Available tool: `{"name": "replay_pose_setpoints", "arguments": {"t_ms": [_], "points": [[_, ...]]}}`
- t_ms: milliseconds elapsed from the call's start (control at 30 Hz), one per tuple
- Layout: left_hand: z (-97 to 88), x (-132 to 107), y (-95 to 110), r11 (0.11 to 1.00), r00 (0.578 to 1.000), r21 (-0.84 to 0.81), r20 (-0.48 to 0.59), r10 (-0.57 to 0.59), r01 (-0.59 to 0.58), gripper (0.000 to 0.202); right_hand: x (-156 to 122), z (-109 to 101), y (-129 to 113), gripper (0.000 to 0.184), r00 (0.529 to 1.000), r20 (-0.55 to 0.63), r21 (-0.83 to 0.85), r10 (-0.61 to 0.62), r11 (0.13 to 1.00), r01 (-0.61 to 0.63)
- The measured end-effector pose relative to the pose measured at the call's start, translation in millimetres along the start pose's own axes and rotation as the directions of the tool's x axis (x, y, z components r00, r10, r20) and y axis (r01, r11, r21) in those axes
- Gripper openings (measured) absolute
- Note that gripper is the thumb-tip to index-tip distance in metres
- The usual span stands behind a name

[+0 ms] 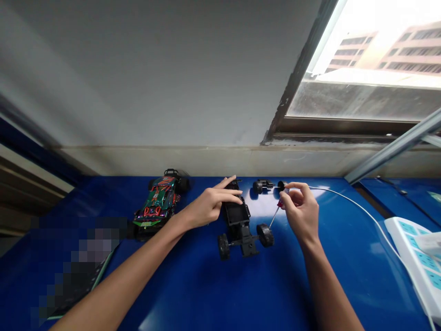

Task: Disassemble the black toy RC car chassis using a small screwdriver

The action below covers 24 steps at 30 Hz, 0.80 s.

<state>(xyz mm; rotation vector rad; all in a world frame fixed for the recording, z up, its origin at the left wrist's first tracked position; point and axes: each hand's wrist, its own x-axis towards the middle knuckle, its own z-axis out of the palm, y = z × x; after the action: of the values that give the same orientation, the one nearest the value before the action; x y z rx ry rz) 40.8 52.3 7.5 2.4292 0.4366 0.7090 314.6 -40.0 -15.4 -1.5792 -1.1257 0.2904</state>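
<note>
A black toy car chassis (pixel 237 214) lies on the blue table, its two near wheels toward me. Across its far part rests my left hand (pixel 210 202), fingers stretched out and spread; its thumb is partly hidden. My right hand (pixel 301 209) is closed around a screwdriver (pixel 274 216) with a red and clear handle. The thin shaft slants down to the chassis's right wheel (pixel 265 235); whether the tip touches a screw I cannot tell. Just beyond the screwdriver sits a separate black axle part with wheels (pixel 263 186), partly behind my right hand.
To the left stands a toy car (pixel 159 200) with a shiny green and red body. A white power strip (pixel 416 257) lies at the right, its cable (pixel 358 201) running along the table. A wall, a window and a metal bar (pixel 396 147) border the back. Something blurred lies at lower left.
</note>
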Motion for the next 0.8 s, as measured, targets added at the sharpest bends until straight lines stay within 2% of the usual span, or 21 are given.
{"name": "replay_pose_setpoints", "arguments": {"t_ms": [33,67,100,167,200,267,333,467,600,800], "points": [[0.5,-4.2,7.7,0.999,0.993,-0.034,-0.118,-0.007,0.003,0.057,-1.5,0.8,-2.2,0.022,0.999,-0.039,0.014,-0.02,1.0,0.021],[0.9,-8.6,17.0,0.997,0.982,-0.075,-0.188,-0.035,0.021,0.048,-2.8,1.3,-4.3,0.023,0.996,-0.085,0.024,-0.041,0.999,0.043],[1.4,-13.2,27.1,0.993,0.985,-0.106,-0.156,-0.075,0.058,0.04,-4.0,1.6,-6.3,0.024,0.989,-0.133,0.029,-0.062,0.997,0.066],[3.9,-22.5,46.0,0.989,0.989,-0.054,0.052,-0.137,0.14,0.031,-5.5,2.0,-10.0,0.025,0.971,-0.217,0.038,-0.102,0.993,0.113],[6.5,-26.9,53.0,0.985,0.981,-0.004,0.094,-0.172,0.173,0.034,-6.0,2.1,-11.8,0.025,0.961,-0.249,0.045,-0.12,0.99,0.136],[14.5,-34.2,60.2,0.977,0.972,0.059,0.109,-0.209,0.204,0.078,-6.4,2.7,-15.5,0.025,0.941,-0.302,0.066,-0.155,0.981,0.183],[25.2,-39.0,59.7,0.977,0.974,0.082,0.094,-0.205,0.197,0.097,-6.9,3.9,-19.7,0.025,0.911,-0.364,0.081,-0.193,0.968,0.238],[43.3,-41.2,54.4,0.977,0.981,0.094,0.029,-0.193,0.19,0.092,-11.1,7.8,-30.4,0.023,0.825,-0.485,0.067,-0.291,0.928,0.367],[48.8,-38.3,56.9,0.974,0.979,0.104,0.002,-0.205,0.203,0.1,-19.5,13.1,-39.8,0.025,0.762,-0.507,0.018,-0.402,0.879,0.476],[44.3,-37.0,55.0,0.968,0.978,0.148,-0.075,-0.195,0.205,0.071,-28.5,19.1,-44.5,0.035,0.666,-0.516,-0.077,-0.539,0.803,0.591]]}}
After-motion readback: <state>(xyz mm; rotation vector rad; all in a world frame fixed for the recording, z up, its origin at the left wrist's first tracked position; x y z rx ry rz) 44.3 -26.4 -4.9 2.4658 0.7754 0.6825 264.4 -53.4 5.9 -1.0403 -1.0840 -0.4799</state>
